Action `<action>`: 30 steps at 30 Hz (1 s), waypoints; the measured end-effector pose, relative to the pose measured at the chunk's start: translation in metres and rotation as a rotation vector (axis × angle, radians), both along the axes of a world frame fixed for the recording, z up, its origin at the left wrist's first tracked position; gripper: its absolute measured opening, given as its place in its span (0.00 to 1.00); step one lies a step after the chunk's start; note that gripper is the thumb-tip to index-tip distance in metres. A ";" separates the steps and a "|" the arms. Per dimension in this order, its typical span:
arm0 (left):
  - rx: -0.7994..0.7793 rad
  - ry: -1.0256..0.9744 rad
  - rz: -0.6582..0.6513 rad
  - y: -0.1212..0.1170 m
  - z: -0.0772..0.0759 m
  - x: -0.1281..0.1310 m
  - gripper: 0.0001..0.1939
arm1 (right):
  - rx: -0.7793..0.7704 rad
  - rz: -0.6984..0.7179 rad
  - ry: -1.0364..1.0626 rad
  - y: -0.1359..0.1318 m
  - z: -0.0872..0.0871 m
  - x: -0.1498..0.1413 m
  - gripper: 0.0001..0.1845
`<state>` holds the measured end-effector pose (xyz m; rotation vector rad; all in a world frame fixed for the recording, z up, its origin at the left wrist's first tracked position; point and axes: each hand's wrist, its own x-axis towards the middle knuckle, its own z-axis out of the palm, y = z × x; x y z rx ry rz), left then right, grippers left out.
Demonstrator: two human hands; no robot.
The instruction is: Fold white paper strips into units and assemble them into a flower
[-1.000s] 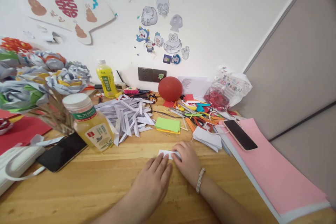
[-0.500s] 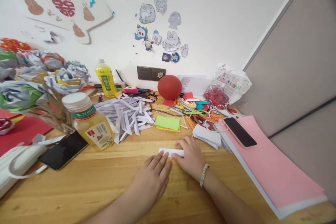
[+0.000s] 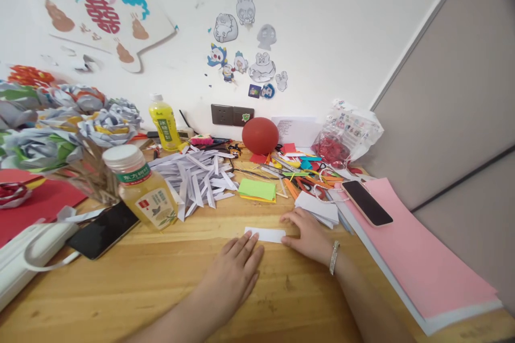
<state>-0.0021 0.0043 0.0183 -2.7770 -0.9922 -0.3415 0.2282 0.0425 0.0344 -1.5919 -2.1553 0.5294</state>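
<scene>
white strip [image 3: 266, 235]: L hand [image 3: 230, 280] fingers flat on L end, ungripped | R hand [image 3: 310, 238] fingers parted, thumb at R end | prob best: pin L, press evenly twd R

Red 囍 sign [image 3: 103, 15] on a white fan-shaped paper [image 3: 82, 8], "东方树叶" on the near bottle's green band [image 3: 134, 173], "冰糖" atop blurred characters on the yellow bottle [image 3: 165, 124], lines on the propped sheet [image 3: 296, 131] too small to read
</scene>
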 end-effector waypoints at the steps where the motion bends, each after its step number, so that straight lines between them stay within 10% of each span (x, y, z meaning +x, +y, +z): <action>1: -0.009 0.004 0.005 0.000 0.001 0.001 0.18 | 0.005 0.008 0.005 0.000 -0.001 -0.001 0.14; 30: 0.154 -0.060 0.081 -0.002 0.002 -0.004 0.22 | -0.024 -0.066 -0.009 -0.005 -0.006 -0.031 0.03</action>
